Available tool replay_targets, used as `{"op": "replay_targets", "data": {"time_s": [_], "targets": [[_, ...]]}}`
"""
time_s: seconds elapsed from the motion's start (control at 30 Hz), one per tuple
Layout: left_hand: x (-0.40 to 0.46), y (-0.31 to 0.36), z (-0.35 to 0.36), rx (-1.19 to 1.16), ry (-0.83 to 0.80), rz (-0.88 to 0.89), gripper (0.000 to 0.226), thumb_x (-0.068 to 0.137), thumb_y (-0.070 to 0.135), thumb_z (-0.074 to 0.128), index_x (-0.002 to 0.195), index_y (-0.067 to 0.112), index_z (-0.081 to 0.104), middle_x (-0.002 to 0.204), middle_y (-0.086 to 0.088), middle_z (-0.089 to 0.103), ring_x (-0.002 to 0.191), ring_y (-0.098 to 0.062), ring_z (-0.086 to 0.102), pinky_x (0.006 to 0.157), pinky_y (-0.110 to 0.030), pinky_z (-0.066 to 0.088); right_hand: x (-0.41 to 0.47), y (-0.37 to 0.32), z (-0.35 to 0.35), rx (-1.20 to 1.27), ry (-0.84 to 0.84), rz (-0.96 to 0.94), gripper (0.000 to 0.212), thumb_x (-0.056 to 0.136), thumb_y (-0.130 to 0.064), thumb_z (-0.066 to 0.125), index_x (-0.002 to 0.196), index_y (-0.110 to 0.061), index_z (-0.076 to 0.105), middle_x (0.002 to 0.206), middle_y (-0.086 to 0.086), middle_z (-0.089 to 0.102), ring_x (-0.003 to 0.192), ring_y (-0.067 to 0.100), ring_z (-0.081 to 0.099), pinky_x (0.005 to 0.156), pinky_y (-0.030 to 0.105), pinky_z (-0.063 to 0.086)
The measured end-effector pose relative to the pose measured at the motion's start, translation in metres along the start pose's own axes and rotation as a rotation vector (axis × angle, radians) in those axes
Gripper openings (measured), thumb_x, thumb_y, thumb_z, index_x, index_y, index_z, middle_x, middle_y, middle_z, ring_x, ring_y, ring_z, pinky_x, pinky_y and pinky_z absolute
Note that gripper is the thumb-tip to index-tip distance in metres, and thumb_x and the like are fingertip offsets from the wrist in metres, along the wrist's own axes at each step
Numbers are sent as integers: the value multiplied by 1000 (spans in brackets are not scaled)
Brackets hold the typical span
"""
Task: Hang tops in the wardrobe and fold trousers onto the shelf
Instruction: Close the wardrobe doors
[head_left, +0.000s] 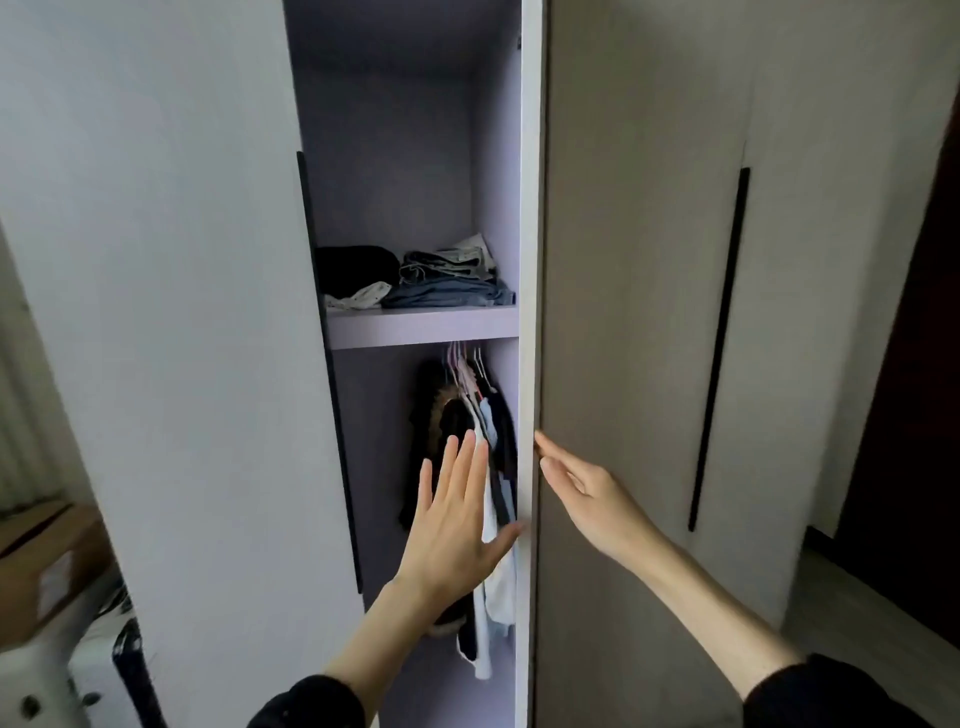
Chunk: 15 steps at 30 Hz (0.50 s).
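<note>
Tops (483, 467) bunched on hangers, folded trousers (447, 283) on shelf (421, 325). Left hand (454, 519) flat, fingers spread; right hand (582, 493) fingers straight on door edge (530, 260).

A pale lilac shelf (423, 326) spans the wardrobe compartment; on it lie folded blue jeans (448, 295) at right, a black folded garment (356, 266) at left, a spotted white cloth (358, 297) in front

Folded trousers (447, 283) lay on the shelf (423, 325); tops (480, 467) hung below, behind the left hand (457, 519); the right hand (582, 493) touched the door edge (531, 260).
</note>
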<state>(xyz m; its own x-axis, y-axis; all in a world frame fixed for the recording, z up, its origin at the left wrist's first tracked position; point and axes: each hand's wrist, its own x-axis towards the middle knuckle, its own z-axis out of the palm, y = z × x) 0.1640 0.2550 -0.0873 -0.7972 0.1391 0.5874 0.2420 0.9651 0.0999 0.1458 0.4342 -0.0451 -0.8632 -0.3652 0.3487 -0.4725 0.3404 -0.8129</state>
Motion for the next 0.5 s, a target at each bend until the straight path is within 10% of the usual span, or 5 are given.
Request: {"op": "replay_targets", "data": {"time_s": [0.23,0.5], "targets": [[7,-62,3,8,85,-289,102,87,56,51,139,13,-26,146,0,-31,135,-22,-34,115,-43,-15,52,-21,58,-298,-123,-144,46,101,-42,24,146,-34,31,152,-21,22,140,-3,19,117,22,15],[34,-164,20,192,142,-316,112,73,58,64,148,4,2,154,-12,-5,143,-31,-11,113,-51,-4,147,-11,123,-802,15,-385,69,100,-31,39,145,-34,-13,153,-5,-28,142,16,-24,120,40,1]]}}
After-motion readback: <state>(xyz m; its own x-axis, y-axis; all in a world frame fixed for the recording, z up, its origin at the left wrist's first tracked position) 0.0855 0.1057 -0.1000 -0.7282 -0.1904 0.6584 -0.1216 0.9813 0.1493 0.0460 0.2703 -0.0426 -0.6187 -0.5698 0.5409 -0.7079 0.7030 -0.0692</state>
